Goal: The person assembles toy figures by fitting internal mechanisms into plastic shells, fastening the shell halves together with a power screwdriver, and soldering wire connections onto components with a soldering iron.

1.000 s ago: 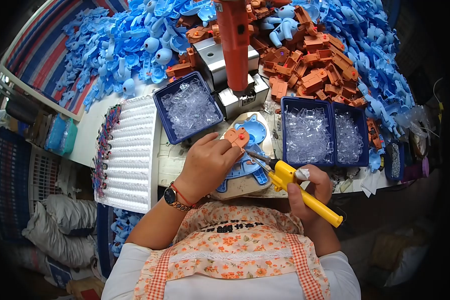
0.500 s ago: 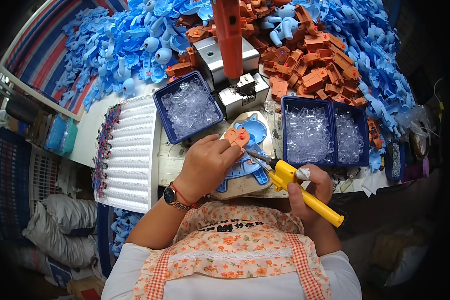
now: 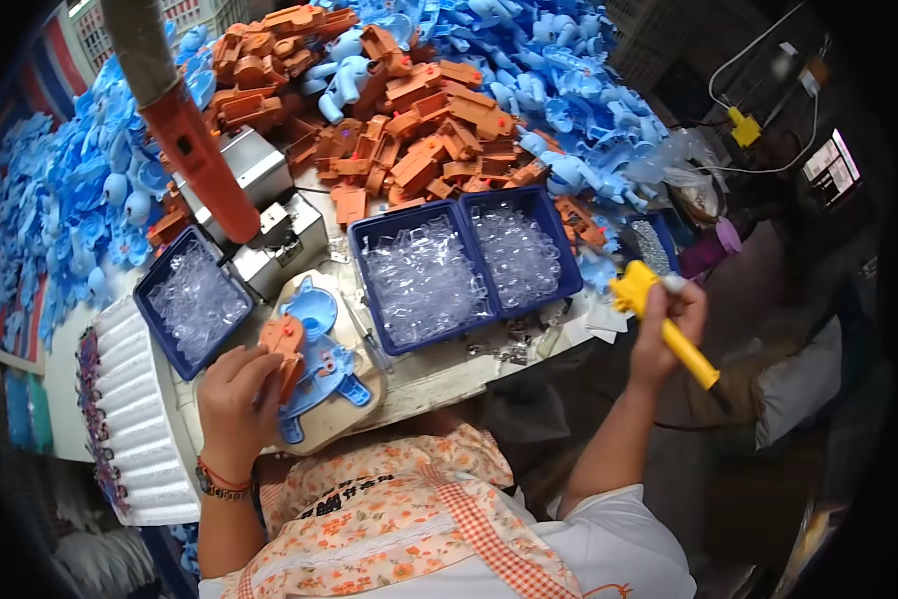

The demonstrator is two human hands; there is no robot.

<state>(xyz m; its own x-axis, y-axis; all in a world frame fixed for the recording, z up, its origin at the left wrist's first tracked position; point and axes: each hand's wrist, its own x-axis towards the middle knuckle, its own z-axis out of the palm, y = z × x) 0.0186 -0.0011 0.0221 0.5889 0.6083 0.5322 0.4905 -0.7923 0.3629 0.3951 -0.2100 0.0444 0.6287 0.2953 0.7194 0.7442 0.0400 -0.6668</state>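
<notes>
The fingers of my left hand (image 3: 235,397) are closed on an orange plastic housing (image 3: 283,339) with a red spot on it. It sits over a blue toy shell (image 3: 321,371), which lies on a beige block (image 3: 354,407). Out to the right, my right hand (image 3: 667,337) grips a yellow soldering gun (image 3: 691,357), held off the table edge. Its front end is near a small blue bin of silvery bits (image 3: 651,245); the metal tip cannot be made out. Something white is on a right finger.
Blue trays of clear plastic parts (image 3: 424,275) stand behind the block, another tray (image 3: 194,299) to its left. Orange housings (image 3: 419,130) and blue shells (image 3: 559,80) are heaped behind. A red post (image 3: 204,160) hangs over a metal device (image 3: 289,240). White foam rack (image 3: 144,419) at left.
My right hand has carried the soldering gun away from the orange housing, out to the right. My left hand still holds the housing. The view has turned right.
</notes>
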